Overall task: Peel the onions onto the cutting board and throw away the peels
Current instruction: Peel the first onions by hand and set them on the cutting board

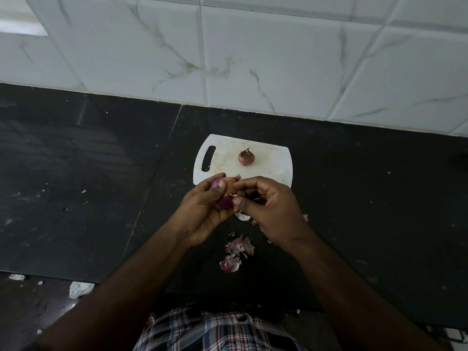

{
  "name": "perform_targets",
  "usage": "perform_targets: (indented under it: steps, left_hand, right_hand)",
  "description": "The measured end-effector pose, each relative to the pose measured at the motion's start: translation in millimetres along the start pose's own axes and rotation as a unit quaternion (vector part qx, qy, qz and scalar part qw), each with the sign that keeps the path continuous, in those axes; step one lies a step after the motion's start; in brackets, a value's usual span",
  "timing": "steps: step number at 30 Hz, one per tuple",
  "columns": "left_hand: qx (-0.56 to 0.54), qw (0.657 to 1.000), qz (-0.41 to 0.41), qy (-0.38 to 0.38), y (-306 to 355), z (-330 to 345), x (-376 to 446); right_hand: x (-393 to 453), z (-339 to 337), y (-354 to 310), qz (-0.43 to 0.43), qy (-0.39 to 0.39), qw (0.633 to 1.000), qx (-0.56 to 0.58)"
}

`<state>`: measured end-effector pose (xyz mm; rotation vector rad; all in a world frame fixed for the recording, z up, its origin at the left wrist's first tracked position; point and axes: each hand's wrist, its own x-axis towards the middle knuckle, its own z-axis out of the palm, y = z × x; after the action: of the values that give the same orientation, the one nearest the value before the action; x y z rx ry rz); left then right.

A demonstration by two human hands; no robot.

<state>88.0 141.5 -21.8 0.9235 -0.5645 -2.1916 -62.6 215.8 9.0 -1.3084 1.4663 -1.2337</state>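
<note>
Holding a half-peeled onion point(226, 196) in my left hand point(205, 211), I have the fingers and thumb curled around it just above the near edge of the cutting board point(268, 158). My right hand point(273, 211) pinches at the onion's skin, fingers bent. A second onion point(246, 156), unpeeled, sits alone on the board. Loose peels point(235, 252) lie on the dark counter point(88, 173) below my hands, near the counter's front edge.
</note>
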Motion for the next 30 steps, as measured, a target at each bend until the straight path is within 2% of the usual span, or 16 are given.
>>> perform_targets:
  steps: [4,15,19,22,25,27,30]
  left_hand:
    - [0.002,1.0,0.005,-0.006,-1,0,0]
    - [-0.002,1.0,0.008,-0.022,-1,-1,7]
    - [0.004,1.0,0.005,0.018,0,3,6]
    - [-0.049,0.996,0.005,0.069,6,3,6]
    - [-0.093,0.991,0.002,0.095,15,-2,6]
    - [-0.088,0.992,-0.008,0.09,18,-2,5]
    - [-0.064,0.995,-0.02,0.069,13,1,3]
  right_hand:
    - [0,-6,0,0.02,-0.005,0.997,0.069]
    - [-6,-12,3,0.054,-0.041,0.987,0.144]
    - [-8,-14,4,0.062,-0.055,0.986,0.143]
    - [-9,-20,5,0.071,-0.052,0.984,0.153]
    - [-8,-29,11,0.084,-0.025,0.994,0.071]
    - [-4,-31,16,0.076,0.005,0.997,-0.027]
    - [1,-26,17,0.061,0.02,0.994,-0.09]
